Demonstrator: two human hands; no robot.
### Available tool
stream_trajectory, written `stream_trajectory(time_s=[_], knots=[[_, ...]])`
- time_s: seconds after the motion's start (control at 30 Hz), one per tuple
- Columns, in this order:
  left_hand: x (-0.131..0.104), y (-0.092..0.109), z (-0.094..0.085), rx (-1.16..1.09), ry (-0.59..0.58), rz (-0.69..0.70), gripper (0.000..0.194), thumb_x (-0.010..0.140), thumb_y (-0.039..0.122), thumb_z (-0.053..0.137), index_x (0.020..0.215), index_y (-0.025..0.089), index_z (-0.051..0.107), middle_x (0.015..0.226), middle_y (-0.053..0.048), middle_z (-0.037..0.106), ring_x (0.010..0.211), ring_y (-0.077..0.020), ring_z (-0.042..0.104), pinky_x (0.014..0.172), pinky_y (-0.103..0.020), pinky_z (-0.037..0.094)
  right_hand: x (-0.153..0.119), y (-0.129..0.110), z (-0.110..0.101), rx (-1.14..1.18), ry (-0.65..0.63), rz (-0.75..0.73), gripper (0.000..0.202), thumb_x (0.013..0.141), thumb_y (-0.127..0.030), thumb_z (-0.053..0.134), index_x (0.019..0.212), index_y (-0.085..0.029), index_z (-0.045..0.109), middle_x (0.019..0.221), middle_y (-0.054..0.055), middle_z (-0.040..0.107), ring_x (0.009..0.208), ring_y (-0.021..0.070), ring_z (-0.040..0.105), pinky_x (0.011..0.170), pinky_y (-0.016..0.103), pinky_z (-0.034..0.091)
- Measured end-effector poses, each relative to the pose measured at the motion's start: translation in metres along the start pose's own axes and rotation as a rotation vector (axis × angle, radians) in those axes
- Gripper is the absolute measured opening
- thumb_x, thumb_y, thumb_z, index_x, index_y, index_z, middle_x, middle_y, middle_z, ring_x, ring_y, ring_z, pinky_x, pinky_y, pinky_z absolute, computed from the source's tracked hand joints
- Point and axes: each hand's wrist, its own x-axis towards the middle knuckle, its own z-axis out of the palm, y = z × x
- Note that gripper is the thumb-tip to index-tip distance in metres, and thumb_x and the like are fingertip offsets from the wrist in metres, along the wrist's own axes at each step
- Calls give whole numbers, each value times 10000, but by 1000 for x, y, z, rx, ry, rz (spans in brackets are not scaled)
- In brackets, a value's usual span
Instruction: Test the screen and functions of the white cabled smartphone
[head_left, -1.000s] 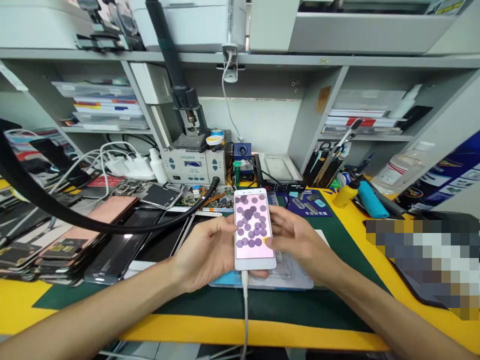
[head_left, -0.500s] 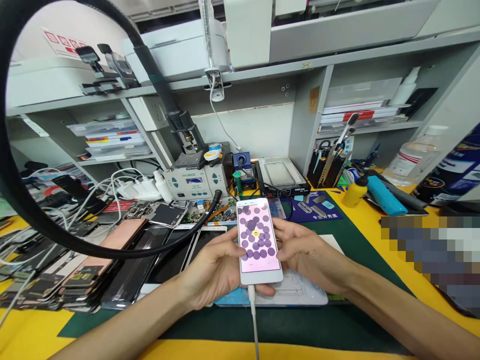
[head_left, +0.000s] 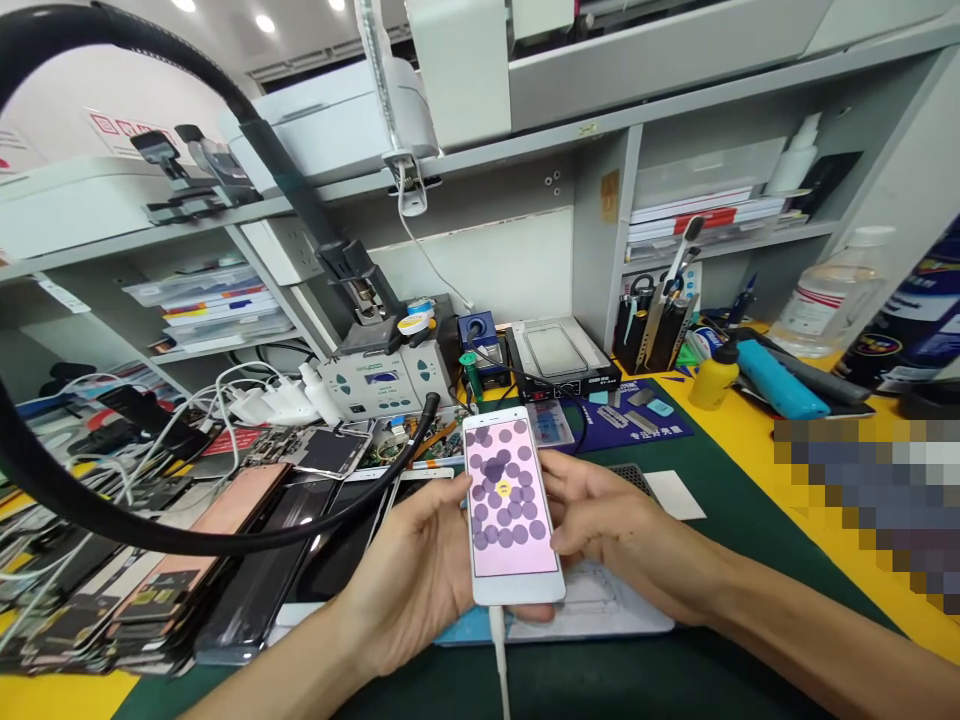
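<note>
A white smartphone [head_left: 514, 510] is held upright, tilted back, between both hands. Its lit screen is pink with purple dots and a small yellow figure. My left hand [head_left: 420, 560] grips the phone's left edge, the thumb at its side. On the other edge, my right hand [head_left: 607, 520] presses its thumb near the screen's lower right, with its other fingers behind. Into the phone's bottom end runs a white charging cable [head_left: 499, 650]. Beneath the hands, a pale blue and white flat tray or mat [head_left: 600, 605] is partly hidden.
Stacks of phone parts [head_left: 172, 590] lie to the left, under a thick black hose [head_left: 247, 535]. A grey rework station [head_left: 382, 380] stands behind. To the right are a yellow bottle [head_left: 712, 378], a blue pouch-like item [head_left: 780, 378] and a clear bottle [head_left: 832, 295]. Green matting [head_left: 765, 540] covers the bench.
The view has shifted and tilted slightly. The phone appears lower and larger in the frame, and my left thumb has moved from over the screen's lower left up to the phone's left edge.
</note>
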Motion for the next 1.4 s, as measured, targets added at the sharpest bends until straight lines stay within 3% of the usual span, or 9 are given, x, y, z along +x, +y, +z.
stream_trajectory(time_s=[0.2,0.27,0.4,0.57,0.77,1.03,1.27,1.4], knots=[[-2,-3,3,-47,195,39,304,988,301,487,1197,93,559,1110,-164,692,962,-254,699,921,-412,525,0,7,3,-68,36,-46,610,685,-81,585,1268,-259,595,1173,47,655,908,187,615,772,325,463],[-3,-3,3,-50,158,51,321,989,312,479,1221,102,548,1121,-164,687,988,-267,692,936,-440,516,0,6,6,-49,57,-49,541,705,-118,589,1235,-224,613,1111,66,676,882,197,619,747,328,466],[-6,0,1,-58,-74,7,465,1001,406,370,1380,149,450,1217,-197,635,1063,-362,653,880,-607,497,1,2,8,-28,123,-47,359,822,-278,542,1154,-177,636,1010,96,700,838,211,609,695,332,472],[-6,4,-3,-31,-212,-46,575,987,454,318,1443,110,384,1305,-241,561,1063,-409,635,869,-657,468,7,0,7,-55,216,-41,379,920,-452,467,1121,-179,638,980,95,707,808,215,614,676,344,491],[-10,1,0,3,-243,-6,517,998,399,306,1425,128,407,1245,-228,582,1040,-383,635,815,-619,506,12,2,15,-118,399,10,404,889,-522,555,1100,-184,624,968,82,726,787,202,636,701,320,477],[-10,1,3,70,-215,30,474,994,393,318,1310,106,524,1169,-198,594,941,-348,636,775,-602,524,9,-4,19,-28,337,-32,421,904,-490,480,1103,-159,645,915,78,743,737,198,651,700,312,469],[-11,0,3,76,-231,25,481,990,411,328,1308,118,539,1087,-161,597,918,-344,630,787,-642,509,13,3,23,-92,489,-24,279,819,-398,646,963,-160,658,822,46,724,684,166,626,677,291,442],[-10,-1,2,86,-229,3,498,988,429,344,1288,98,564,1040,-164,605,905,-335,623,789,-625,514,17,9,20,-157,489,-86,292,760,-406,732,894,-153,676,769,42,711,648,162,622,642,286,435]])
